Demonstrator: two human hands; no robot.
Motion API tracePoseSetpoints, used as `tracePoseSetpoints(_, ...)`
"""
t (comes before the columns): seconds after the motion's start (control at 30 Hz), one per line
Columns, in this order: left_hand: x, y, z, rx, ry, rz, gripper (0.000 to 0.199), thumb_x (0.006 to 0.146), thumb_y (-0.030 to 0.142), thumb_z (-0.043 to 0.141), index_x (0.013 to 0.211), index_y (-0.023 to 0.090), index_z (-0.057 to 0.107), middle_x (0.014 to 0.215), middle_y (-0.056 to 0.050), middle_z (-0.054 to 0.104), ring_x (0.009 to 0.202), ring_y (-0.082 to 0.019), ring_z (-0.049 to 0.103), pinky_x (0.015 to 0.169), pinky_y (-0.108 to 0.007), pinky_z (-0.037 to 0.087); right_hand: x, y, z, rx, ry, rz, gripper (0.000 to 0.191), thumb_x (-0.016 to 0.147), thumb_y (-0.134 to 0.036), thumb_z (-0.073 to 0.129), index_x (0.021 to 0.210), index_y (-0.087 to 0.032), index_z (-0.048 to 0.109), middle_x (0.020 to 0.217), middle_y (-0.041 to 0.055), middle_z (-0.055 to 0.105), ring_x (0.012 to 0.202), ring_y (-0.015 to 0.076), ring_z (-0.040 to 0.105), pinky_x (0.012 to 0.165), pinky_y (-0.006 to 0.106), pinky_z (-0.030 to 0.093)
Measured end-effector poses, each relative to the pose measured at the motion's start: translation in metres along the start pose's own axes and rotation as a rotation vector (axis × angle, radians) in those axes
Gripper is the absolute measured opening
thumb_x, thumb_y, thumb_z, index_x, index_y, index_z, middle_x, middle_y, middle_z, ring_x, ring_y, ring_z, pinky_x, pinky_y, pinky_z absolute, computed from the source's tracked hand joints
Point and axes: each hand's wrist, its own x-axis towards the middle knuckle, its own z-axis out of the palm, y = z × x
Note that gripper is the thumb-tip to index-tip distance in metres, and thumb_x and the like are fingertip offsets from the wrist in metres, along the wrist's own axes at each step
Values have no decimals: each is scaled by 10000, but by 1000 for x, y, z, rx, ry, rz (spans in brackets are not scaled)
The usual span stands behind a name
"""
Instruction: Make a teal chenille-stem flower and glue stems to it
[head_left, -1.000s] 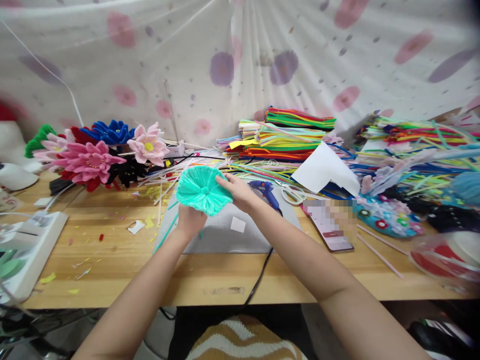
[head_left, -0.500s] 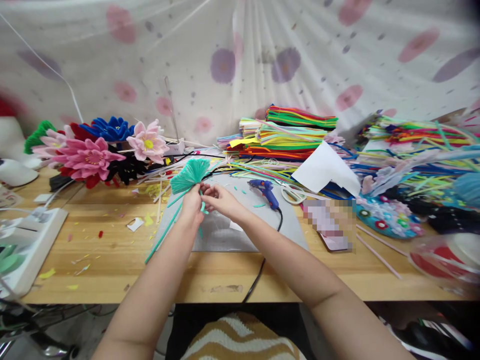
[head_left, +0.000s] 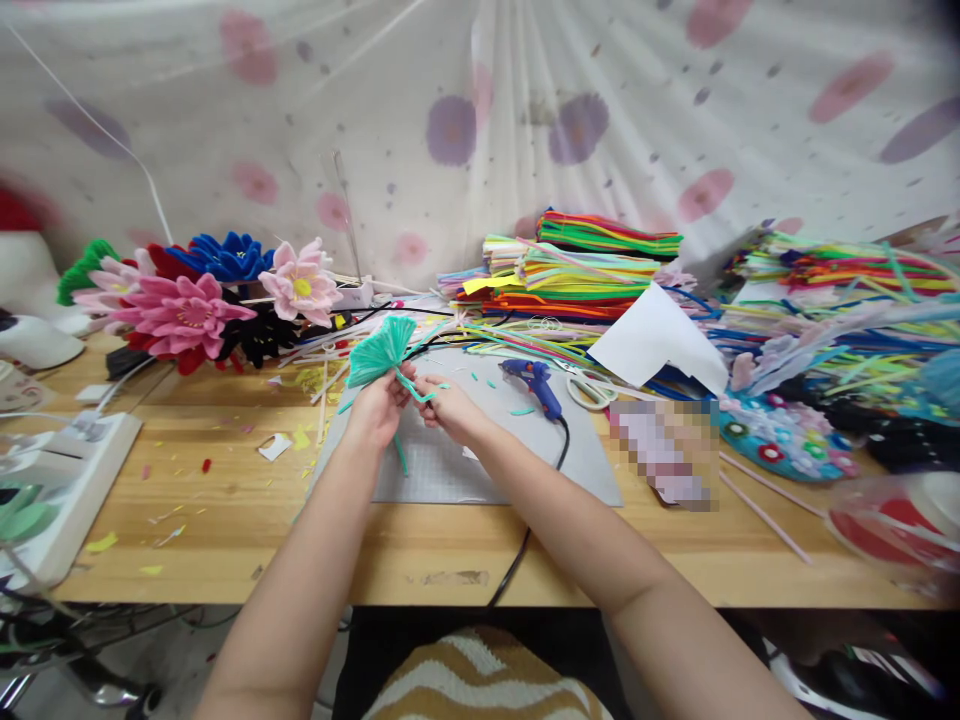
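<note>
A teal fan-shaped piece made of pipe cleaners (head_left: 381, 350) stands up from my left hand (head_left: 379, 408), whose fingers are closed round its narrow base. Close by on the right, my right hand (head_left: 448, 405) pinches a bent teal pipe cleaner (head_left: 417, 392) that runs out from that base. Another teal stem (head_left: 400, 455) hangs below my left hand. Both hands are over the grey cutting mat (head_left: 480, 480). A blue glue gun (head_left: 534, 385) lies on the mat, right of my hands.
White-handled scissors (head_left: 592, 391) lie beside the glue gun. Bundles of coloured pipe cleaners (head_left: 592, 270) are stacked behind. Fuzzy flowers (head_left: 187, 315) stand back left, a white power strip (head_left: 82, 500) at the left. The glue gun's black cord (head_left: 517, 560) crosses the table's front edge.
My right hand has turned and drawn slightly right, and the bent teal pipe cleaner now shows between my hands. The long teal stems by my left forearm have swung mostly out of sight.
</note>
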Motion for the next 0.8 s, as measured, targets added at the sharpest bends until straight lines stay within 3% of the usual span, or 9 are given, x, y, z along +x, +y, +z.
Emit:
tracePoseSetpoints(0.1, 2, 0, -9, -118, -125, -60, 218, 862, 173, 425, 843, 123, 636, 637, -21, 612, 541, -80, 541, 562, -206, 431, 1, -3, -2, 218, -141, 133, 133, 827, -164, 414, 695, -166, 426, 437, -99, 314, 307, 5, 171, 308, 106, 118)
tracePoseSetpoints(0.2, 3, -4, -15, -270, -219, -158, 182, 852, 202, 466, 879, 156, 640, 651, -4, 610, 543, -76, 528, 569, -214, 446, 0, -5, -5, 346, -270, 246, 144, 844, -144, 366, 745, -153, 470, 449, -96, 273, 318, 9, 120, 300, 104, 92)
tracePoseSetpoints(0.33, 1, -7, -15, -374, -177, -176, 211, 861, 216, 455, 772, 168, 640, 627, 17, 607, 494, -54, 497, 581, -210, 462, -1, -2, -8, 396, -324, 304, 211, 882, -178, 334, 734, -140, 480, 461, -95, 223, 330, 14, 96, 295, 107, 89)
tracePoseSetpoints(0.5, -3, -9, -10, -329, -140, -112, 231, 837, 231, 497, 654, 163, 619, 578, 23, 590, 470, -54, 498, 621, -227, 488, -3, 2, -6, 359, -286, 267, 217, 890, -218, 365, 717, -147, 474, 455, -100, 231, 323, 11, 107, 303, 117, 75)
tracePoseSetpoints(0.63, -3, -10, -9, -255, -137, -54, 212, 826, 274, 511, 709, 149, 636, 568, 19, 577, 455, -58, 508, 632, -231, 497, -7, 7, -1, 261, -197, 131, 202, 843, -294, 469, 710, -144, 494, 444, -93, 333, 320, 6, 179, 308, 120, 115)
tracePoseSetpoints(0.8, 9, -1, -10, -307, 28, 20, 201, 830, 244, 504, 683, 154, 608, 546, 20, 574, 509, -79, 564, 525, -191, 458, -12, 16, -9, 102, -215, 26, 238, 696, -350, 639, 787, -147, 554, 518, -61, 499, 369, 22, 356, 340, 144, 260)
